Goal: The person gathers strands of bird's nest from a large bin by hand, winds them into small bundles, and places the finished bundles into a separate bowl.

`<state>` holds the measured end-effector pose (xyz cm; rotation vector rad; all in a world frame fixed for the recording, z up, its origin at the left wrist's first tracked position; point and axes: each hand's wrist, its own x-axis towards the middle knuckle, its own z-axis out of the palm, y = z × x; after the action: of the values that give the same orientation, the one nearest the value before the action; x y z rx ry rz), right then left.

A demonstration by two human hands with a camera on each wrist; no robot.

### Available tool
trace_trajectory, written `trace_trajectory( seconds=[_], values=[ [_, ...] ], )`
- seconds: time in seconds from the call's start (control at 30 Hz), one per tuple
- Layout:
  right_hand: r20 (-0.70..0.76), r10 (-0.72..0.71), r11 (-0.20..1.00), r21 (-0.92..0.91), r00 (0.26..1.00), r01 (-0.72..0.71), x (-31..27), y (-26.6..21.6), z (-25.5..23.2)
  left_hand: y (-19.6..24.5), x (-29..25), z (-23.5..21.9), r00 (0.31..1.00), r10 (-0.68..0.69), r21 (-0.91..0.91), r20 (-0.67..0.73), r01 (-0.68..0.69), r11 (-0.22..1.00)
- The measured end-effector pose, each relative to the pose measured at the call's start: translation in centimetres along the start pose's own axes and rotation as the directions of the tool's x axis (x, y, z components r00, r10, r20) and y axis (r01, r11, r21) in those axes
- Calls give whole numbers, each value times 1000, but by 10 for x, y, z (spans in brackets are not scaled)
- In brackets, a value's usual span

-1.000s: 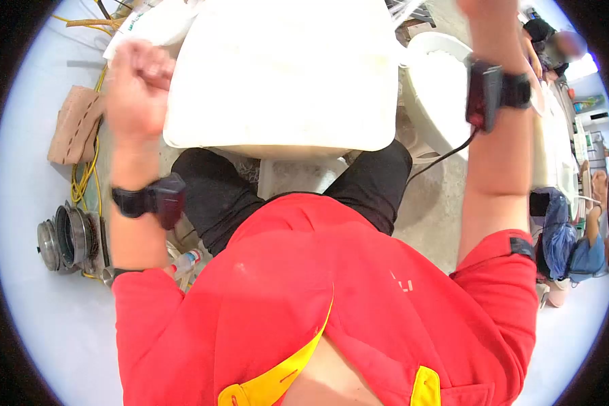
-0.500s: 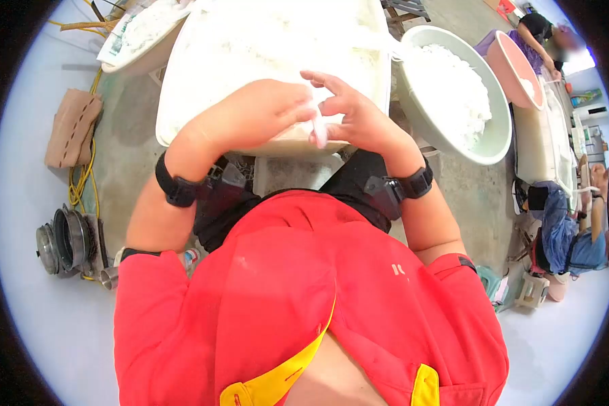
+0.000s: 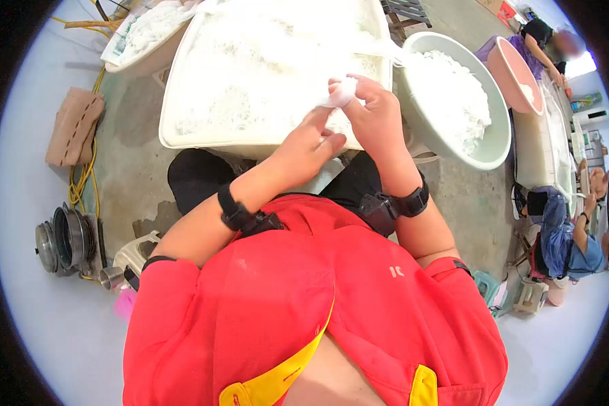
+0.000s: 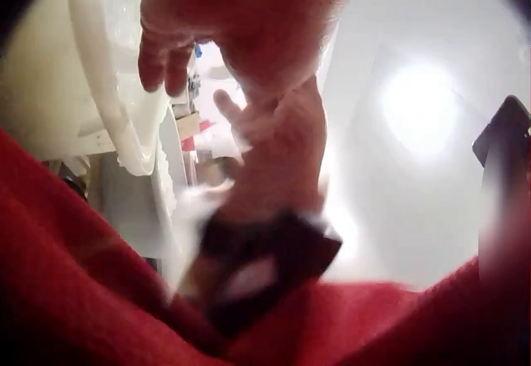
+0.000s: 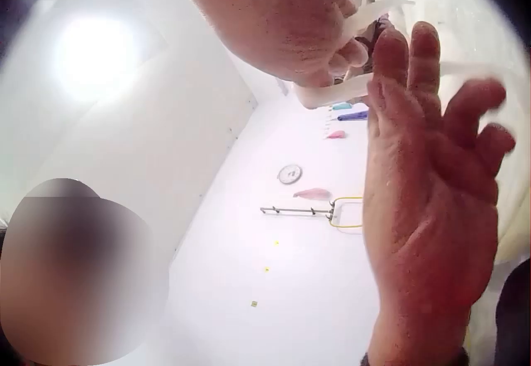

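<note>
Over the near edge of a white tub (image 3: 216, 147) filled with pale, wet-looking material, my right hand (image 3: 379, 118) pinches a soft white strip (image 3: 343, 93). My left hand (image 3: 303, 150) reaches up from the left, its foremost fingers at the strip. In the right wrist view, the strip (image 5: 332, 94) runs from the curled right hand (image 5: 282, 18) to the left hand (image 5: 431, 192), whose first fingers are straight and the others slightly bent. The left wrist view has the left hand (image 4: 241, 26) above the right hand (image 4: 282, 155); the strip cannot be made out there.
A green basin (image 3: 501, 135) of white material is right of the tub, with a pink basin (image 3: 517, 74) beyond. Another filled basin (image 3: 145, 51) stands at upper left. Pots (image 3: 71, 237) and a stool (image 3: 134, 254) are at left. Other people work at far right.
Both hands came inward from the tub's sides to meet over its near edge. Since then the left hand has lowered and turned, and the strip has shifted up and right with the right hand.
</note>
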<state>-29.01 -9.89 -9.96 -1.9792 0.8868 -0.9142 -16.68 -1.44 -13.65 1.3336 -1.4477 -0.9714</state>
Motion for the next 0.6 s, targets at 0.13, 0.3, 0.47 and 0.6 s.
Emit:
trace_trajectory(
  seconds=[0.13,0.3,0.47,0.6],
  values=[
    [149,260,813,499,954,-299,-1,-1,4,-9,13,2,998,-69,-129,12,70,989],
    [140,254,436,866,957,-242,-5,14,24,12,5,-2,932,-84,-662,352,311,682],
    [325,244,705,588,914,-397,2,21,-7,13,9,-29,984,-90,-410,155,147,900],
    [389,47,964,225,920,-144,0,16,-5,21,18,-47,988,154,410,-4,-139,902]
  ],
)
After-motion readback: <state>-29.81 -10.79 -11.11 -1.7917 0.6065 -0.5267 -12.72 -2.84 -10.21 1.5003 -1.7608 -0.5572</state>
